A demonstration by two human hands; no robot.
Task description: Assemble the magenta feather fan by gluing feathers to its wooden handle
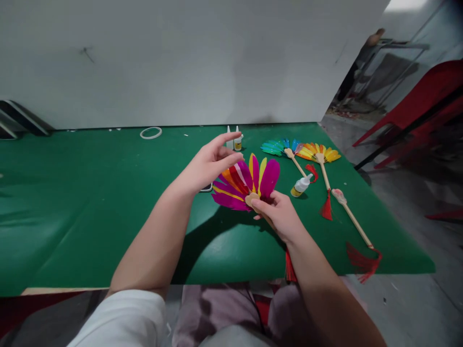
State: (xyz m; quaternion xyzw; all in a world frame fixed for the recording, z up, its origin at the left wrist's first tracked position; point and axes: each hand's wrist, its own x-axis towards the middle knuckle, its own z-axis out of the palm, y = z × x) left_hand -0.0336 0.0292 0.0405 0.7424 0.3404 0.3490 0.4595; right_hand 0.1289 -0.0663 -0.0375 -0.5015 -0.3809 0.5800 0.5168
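My right hand (280,217) grips a petal fan (267,178) by the wooden head of its handle, thumb on top. Magenta, yellow, orange and white petals spread out from that head, and a red tassel (290,266) hangs below my right wrist. Over the fan's upper left petals hovers my left hand (213,161), its index finger stretched out and its thumb apart. Whether the left thumb touches a petal I cannot tell. Behind the left hand, a dark-edged object (207,188) is mostly hidden.
On the green table (108,217) lie a blue-green fan (277,147), a yellow-orange fan (320,152) and a bare wooden handle (356,224) with tassel. A glue bottle (301,187) stands near them; small bottles (238,142) are farther back. A white ring (151,133) lies left.
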